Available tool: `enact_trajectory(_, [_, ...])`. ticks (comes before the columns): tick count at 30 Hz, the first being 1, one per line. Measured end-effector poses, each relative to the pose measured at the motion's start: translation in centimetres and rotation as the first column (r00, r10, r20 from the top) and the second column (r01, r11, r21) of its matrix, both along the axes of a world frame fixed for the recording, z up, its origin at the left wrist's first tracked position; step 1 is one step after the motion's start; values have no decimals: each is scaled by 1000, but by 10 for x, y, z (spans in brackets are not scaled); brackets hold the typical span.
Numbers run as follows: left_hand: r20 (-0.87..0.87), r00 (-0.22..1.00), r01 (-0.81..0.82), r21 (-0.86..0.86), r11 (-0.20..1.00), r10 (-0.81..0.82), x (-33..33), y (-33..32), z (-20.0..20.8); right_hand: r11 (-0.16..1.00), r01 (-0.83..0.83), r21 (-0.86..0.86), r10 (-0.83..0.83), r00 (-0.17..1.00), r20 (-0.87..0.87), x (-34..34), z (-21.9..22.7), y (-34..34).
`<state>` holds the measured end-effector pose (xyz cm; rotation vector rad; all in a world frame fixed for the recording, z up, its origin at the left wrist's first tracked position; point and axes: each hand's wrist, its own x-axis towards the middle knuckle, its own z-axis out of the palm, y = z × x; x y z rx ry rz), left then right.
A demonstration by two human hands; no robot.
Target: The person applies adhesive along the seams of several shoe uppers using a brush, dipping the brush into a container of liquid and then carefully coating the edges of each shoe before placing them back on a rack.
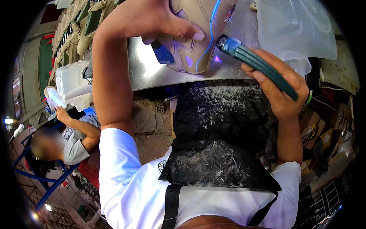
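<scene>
My left hand (158, 19) grips a beige shoe upper (196, 44) at the top of the view, its thumb pressed along the side. A bright blue glowing line runs down the shoe near its edge. My right hand (284, 86) is wrapped round the dark green ribbed handle of a brush (263, 68). The brush's dark tip is close beside the glowing line; whether they touch, I cannot tell. Beneath the shoe lies a shiny metal tabletop (146, 70). A dark blue piece (163, 52) shows at the shoe's left side.
Translucent plastic containers stand at right (301, 26) and left (70, 78). Several beige shoes hang on a rack (82, 42) at upper left. A co-worker (78, 143) sits at left, holding a pale shoe part. My black apron (217, 160) carries white fluff. A shoe (149, 105) lies on the floor.
</scene>
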<state>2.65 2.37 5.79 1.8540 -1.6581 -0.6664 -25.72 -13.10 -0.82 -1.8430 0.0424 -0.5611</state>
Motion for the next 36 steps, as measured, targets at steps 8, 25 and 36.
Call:
enact_trajectory(8, [-471, 857, -13, 391, 920, 212, -20, -3, 62, 985, 84, 153, -101, 989, 104, 13, 3, 19])
enact_trajectory(25, [-214, 874, -484, -480, 732, 437, -85, 95, -51, 815, 552, -173, -577, 751, -321, -78, 16, -47])
enact_trajectory(36, [-420, 738, -645, -209, 735, 528, -86, 101, -50, 831, 449, 329, -254, 832, -493, -83, 10, -71])
